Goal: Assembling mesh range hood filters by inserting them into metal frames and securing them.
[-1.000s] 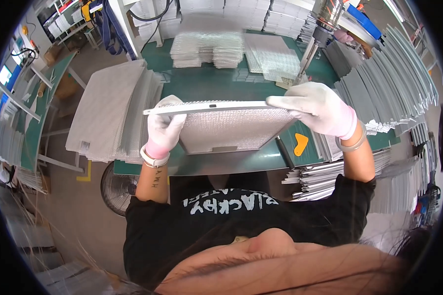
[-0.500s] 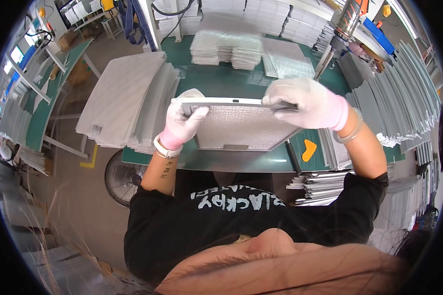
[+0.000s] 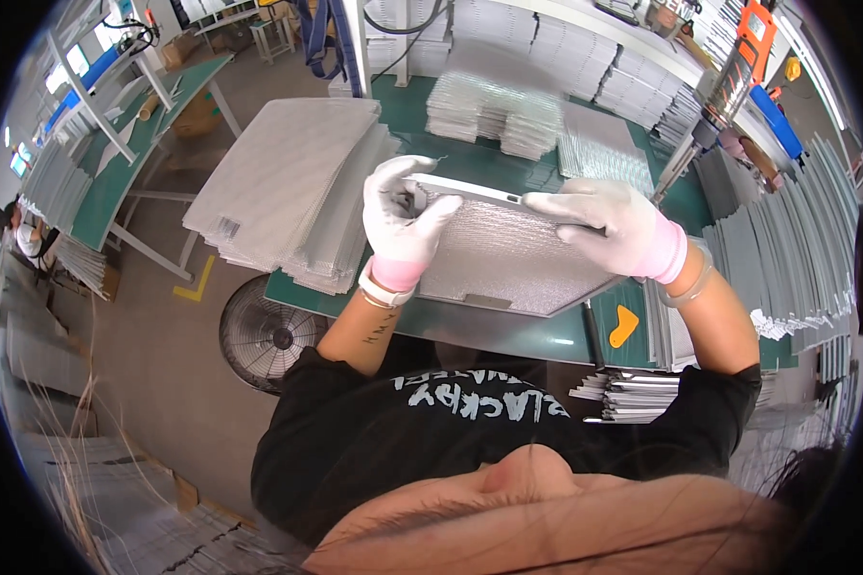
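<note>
A framed metal mesh filter [image 3: 508, 249] is held tilted over the green table, its silvery crinkled face toward me and its pale frame edge uppermost. My left hand [image 3: 400, 216], in a white glove with a pink cuff, grips the left upper corner. Its thumb lies on the near side, while the forefinger arches loosely above the corner. My right hand [image 3: 609, 220], gloved the same way, pinches the upper edge toward the right end, fingers laid along the frame and thumb below. Part of the filter's far side is hidden from view.
Large mesh sheets [image 3: 288, 182] are stacked at left, with smaller silvery pads [image 3: 494, 101] behind. A black-handled tool [image 3: 593, 335] and a yellow angled piece [image 3: 623, 327] lie near the table's front edge. Grey panels [image 3: 786, 240] stand at right. A floor fan [image 3: 276, 335] is below left.
The whole view has shifted. The filter now slants, its upper edge dropping toward the right. My left fingers have loosened and spread at the corner; my right fingers have straightened along the edge.
</note>
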`<action>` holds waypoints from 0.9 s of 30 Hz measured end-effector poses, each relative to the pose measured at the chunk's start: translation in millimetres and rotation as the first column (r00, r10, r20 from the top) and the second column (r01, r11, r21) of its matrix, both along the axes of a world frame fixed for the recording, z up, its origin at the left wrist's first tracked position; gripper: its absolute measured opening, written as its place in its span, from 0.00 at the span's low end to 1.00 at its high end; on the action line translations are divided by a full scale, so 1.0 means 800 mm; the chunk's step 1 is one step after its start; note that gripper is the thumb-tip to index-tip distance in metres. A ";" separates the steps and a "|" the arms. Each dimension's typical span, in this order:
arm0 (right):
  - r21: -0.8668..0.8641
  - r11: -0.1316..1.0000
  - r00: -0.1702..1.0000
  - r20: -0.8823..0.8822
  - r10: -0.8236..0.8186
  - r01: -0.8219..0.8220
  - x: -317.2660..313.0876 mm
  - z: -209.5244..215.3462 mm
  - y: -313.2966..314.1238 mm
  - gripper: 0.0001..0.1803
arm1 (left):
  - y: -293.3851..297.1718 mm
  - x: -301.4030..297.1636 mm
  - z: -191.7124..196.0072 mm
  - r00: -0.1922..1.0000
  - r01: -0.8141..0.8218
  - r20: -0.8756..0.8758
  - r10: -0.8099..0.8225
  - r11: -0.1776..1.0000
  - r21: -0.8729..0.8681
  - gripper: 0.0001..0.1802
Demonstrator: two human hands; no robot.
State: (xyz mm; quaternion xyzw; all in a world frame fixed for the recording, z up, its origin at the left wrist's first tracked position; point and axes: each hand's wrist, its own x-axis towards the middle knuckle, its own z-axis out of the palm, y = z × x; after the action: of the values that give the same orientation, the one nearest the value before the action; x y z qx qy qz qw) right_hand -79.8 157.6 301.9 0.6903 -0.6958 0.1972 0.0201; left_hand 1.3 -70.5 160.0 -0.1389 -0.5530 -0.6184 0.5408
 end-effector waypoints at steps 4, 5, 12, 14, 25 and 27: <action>0.006 0.999 0.999 0.015 -0.044 0.044 -0.002 0.000 -0.004 0.30 | 0.001 -0.004 0.004 0.937 -0.327 0.075 0.341 0.933 -0.152 0.29; 0.006 0.999 0.999 0.018 -0.041 0.041 -0.002 -0.001 -0.004 0.30 | 0.004 -0.001 0.009 0.877 -0.407 0.176 0.448 0.885 -0.225 0.30; 0.033 0.997 0.997 -0.006 -0.076 0.076 -0.003 0.003 -0.010 0.32 | -0.008 -0.012 0.003 0.827 -0.537 -0.034 0.561 0.770 -0.345 0.19; 0.047 0.995 0.996 -0.008 -0.085 0.085 -0.004 0.003 -0.009 0.32 | -0.008 -0.011 0.001 0.837 -0.525 -0.048 0.545 0.775 -0.352 0.20; 0.023 0.994 0.994 0.006 -0.109 0.109 -0.004 -0.002 -0.013 0.32 | -0.011 -0.010 -0.002 0.920 -0.347 0.062 0.387 0.878 -0.331 0.22; 0.033 0.994 0.994 0.003 -0.108 0.107 -0.001 0.001 -0.013 0.32 | -0.009 -0.007 -0.005 0.940 -0.277 0.122 0.318 0.922 -0.269 0.22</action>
State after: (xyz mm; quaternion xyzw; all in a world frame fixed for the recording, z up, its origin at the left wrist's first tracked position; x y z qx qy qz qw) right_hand -80.7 147.0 303.1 0.6517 -0.7351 0.1859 0.0177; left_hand -4.6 -77.3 155.9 -0.0686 -0.6830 -0.4640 0.5599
